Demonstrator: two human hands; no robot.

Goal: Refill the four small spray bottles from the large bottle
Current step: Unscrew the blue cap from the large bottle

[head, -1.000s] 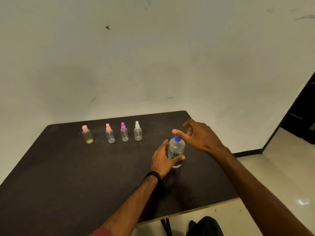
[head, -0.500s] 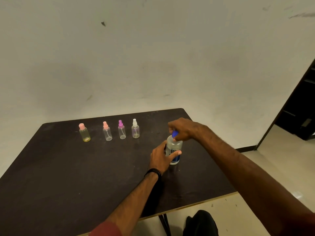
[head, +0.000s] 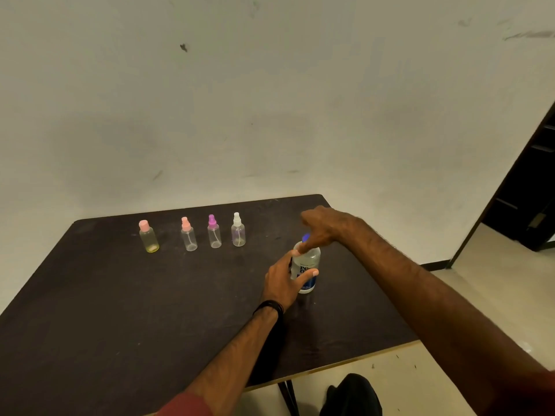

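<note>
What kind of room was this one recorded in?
Probably a bare spare room, not a workshop: a dark table against a scuffed white wall, tiled floor, dark doorway.

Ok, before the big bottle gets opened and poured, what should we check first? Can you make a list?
1. Large bottle standing upright on the table: ok.
2. Left hand steadying the bottle body, fingers wrapped round it: ok.
3. Right hand on the blue cap: ok, fingers pinch it from above.
4. Blue cap off so it can pour: not ok, it sits on the neck.
5. Four small spray bottles upright in a row and in reach: ok.
6. Small bottles' tops removed for filling: not ok, all four tops are on.
</note>
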